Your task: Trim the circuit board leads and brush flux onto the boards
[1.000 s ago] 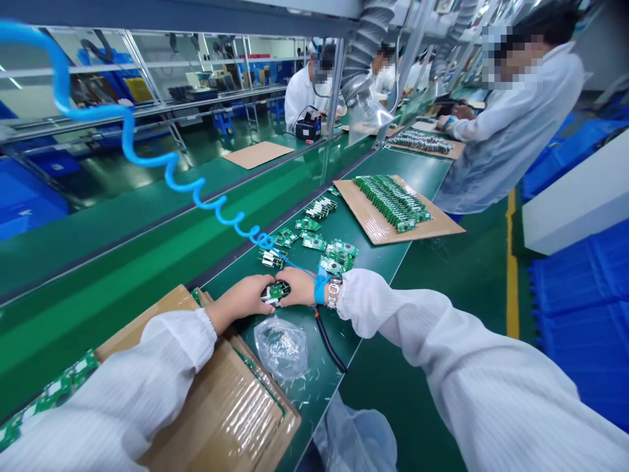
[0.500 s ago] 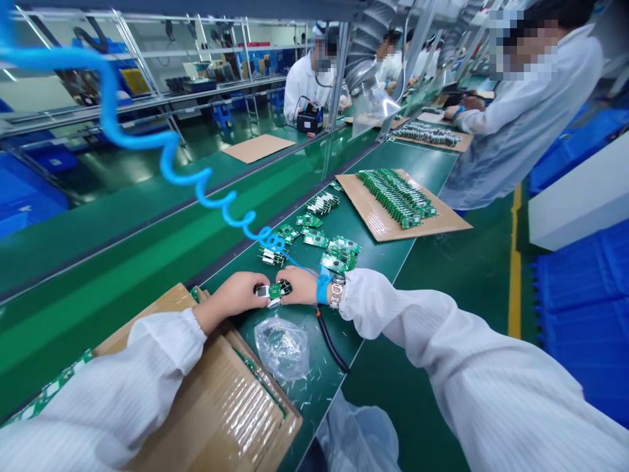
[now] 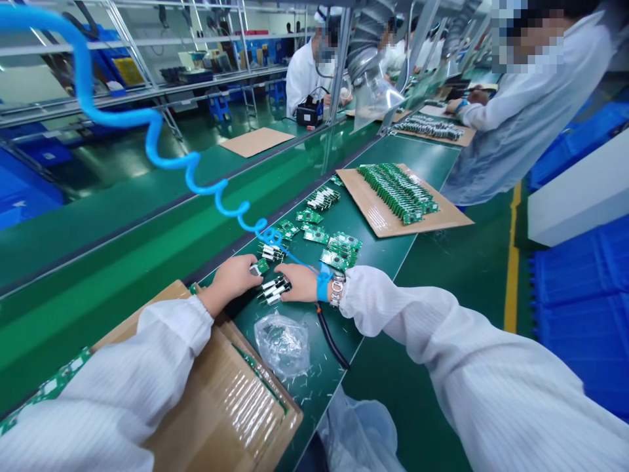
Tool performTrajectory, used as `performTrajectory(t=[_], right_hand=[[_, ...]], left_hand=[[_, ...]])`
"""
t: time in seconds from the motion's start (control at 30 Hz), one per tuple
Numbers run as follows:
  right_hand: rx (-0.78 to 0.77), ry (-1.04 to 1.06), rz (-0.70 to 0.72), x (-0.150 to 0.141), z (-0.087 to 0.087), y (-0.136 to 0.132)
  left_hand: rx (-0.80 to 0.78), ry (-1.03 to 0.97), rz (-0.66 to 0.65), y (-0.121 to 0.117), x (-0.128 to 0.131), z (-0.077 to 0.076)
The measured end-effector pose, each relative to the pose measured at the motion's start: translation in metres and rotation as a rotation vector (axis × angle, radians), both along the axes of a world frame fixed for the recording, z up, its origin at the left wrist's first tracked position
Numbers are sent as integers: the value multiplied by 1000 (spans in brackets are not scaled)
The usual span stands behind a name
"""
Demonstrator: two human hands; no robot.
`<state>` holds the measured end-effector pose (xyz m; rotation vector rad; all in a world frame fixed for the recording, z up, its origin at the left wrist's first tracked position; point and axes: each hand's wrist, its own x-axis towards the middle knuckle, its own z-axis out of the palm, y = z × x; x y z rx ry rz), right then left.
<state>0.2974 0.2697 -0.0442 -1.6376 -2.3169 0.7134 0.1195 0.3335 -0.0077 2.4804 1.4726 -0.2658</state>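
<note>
left arm (image 3: pixel 122 373): stretching in from lower left, white-sleeved | left hand (image 3: pixel 236 276): curling at frame centre, knuckles up | right arm (image 3: pixel 442 341): stretching in from lower right | right hand (image 3: pixel 301 282): pointing left — just beside left hand, not touching it

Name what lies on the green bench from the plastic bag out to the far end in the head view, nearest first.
Clear plastic bag → pin-fitted circuit boards → loose green circuit boards → cardboard sheet → far cardboard sheet
</note>
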Motion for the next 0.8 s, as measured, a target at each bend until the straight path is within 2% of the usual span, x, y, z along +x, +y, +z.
performTrajectory(t=[0.43, 0.8], right_hand=[[-11, -14, -19, -1, -2, 2], [-6, 5, -12, -2, 4, -1]], left_hand=[[6, 138, -11, -1, 10, 3], [-48, 118, -99, -9, 16, -2]])
